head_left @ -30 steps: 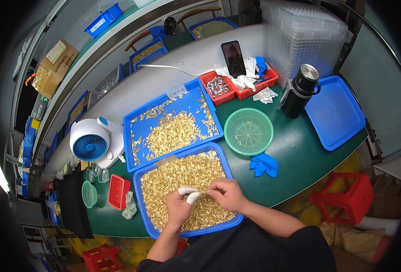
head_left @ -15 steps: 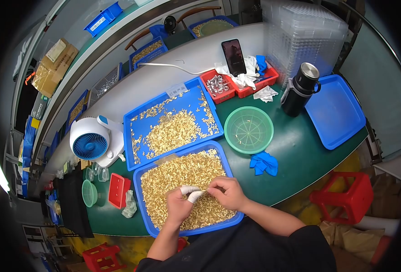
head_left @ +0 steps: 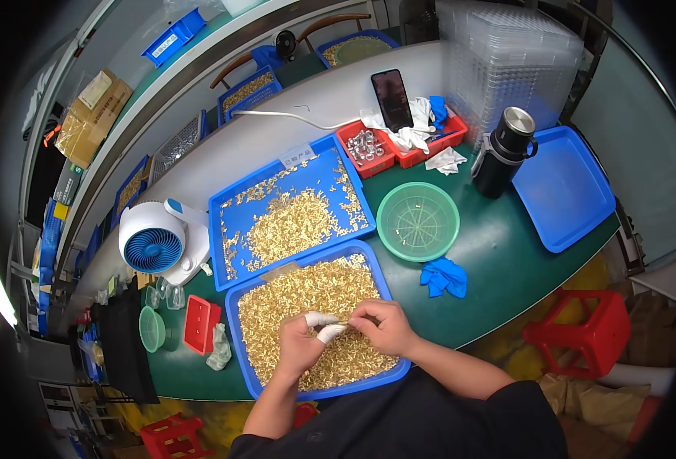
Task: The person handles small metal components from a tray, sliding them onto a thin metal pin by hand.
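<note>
My left hand point(head_left: 303, 346), with white covers on its thumb and forefinger, is closed in a pinch over the near blue tray point(head_left: 238, 348). My right hand point(head_left: 388, 327) pinches from the other side, its fingertips nearly meeting the left ones. Between them shows a small gold-coloured metal piece point(head_left: 342, 322), mostly hidden by the fingers. Beneath both hands a thick layer of similar small gold-coloured metal pieces point(head_left: 307, 294) fills the tray. A second blue tray point(head_left: 238, 200) adjoins it at the far side, with a looser heap of the same pieces point(head_left: 290, 223) and a paper label.
Right of the trays sit a green sieve-like basket point(head_left: 418, 222), a crumpled blue glove point(head_left: 443, 277) and a black flask point(head_left: 502, 157). Behind are red bins point(head_left: 366, 164) and a phone point(head_left: 391, 99). A white fan point(head_left: 154, 239) and red tray point(head_left: 200, 324) stand left.
Both hands stay together over the near tray, with only slight finger movement at the pinch. The view has shifted very slightly; nothing else has visibly moved.
</note>
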### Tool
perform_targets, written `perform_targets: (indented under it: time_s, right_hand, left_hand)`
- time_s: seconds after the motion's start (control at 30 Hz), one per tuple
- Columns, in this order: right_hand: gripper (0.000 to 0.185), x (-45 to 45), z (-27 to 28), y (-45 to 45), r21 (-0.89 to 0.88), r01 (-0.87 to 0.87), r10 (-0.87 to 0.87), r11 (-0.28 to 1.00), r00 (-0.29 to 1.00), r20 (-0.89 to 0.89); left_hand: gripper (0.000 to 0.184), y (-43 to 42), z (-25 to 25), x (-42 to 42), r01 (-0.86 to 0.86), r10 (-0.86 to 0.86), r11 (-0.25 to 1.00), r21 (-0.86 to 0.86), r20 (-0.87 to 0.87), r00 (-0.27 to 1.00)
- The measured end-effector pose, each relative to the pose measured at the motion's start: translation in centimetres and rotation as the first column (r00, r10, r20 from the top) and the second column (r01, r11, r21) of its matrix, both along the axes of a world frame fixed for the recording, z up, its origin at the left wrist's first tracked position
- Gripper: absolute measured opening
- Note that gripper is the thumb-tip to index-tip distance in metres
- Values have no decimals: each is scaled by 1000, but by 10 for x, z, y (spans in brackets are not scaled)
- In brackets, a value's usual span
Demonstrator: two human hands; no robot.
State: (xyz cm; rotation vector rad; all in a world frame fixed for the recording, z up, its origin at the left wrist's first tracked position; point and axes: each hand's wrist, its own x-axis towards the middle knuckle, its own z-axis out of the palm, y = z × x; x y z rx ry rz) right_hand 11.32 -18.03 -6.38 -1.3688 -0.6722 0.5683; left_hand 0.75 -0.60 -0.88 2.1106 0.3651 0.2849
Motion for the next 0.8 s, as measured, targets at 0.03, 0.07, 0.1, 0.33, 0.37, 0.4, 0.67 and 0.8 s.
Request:
perform_targets:
  time_s: [0.03,0.07,0.1,0.33,0.37,0.4,0.67,0.8]
  right_hand:
    - [7,0,-1,0,9,1,-1,1000,1000,-16]
    - [7,-1,-4,0,16,4,-3,1000,999,-32]
    - [8,-1,-7,-1,22,9,-8,1000,999,-48]
    - [9,-2,-19,0,71,1,6,997,994,-109]
    - [9,-1,-18,0,70,4,3,998,994,-111]
    - [9,-1,-17,0,68,8,-1,998,993,-115]
    - [12,1,-1,0,56,18,-18,998,1000,-1]
    - [12,1,-6,2,52,4,-5,999,1000,16]
  left_hand:
    - [11,2,4,1,36,-35,999,28,-34,999]
    - [10,6,8,2,23,-23,999,27,-21,1000]
    - [9,13,13,6,13,-13,1000,25,-8,1000]
    - [33,57,39,51,-351,149,818,457,421,895]
    - [37,52,45,53,-373,112,765,525,461,880]
    - [41,47,48,57,-395,72,707,587,496,866]
    - [22,-3,20,15,249,-253,949,194,-7,968]
    - [14,-6,19,18,211,-224,957,198,44,974]
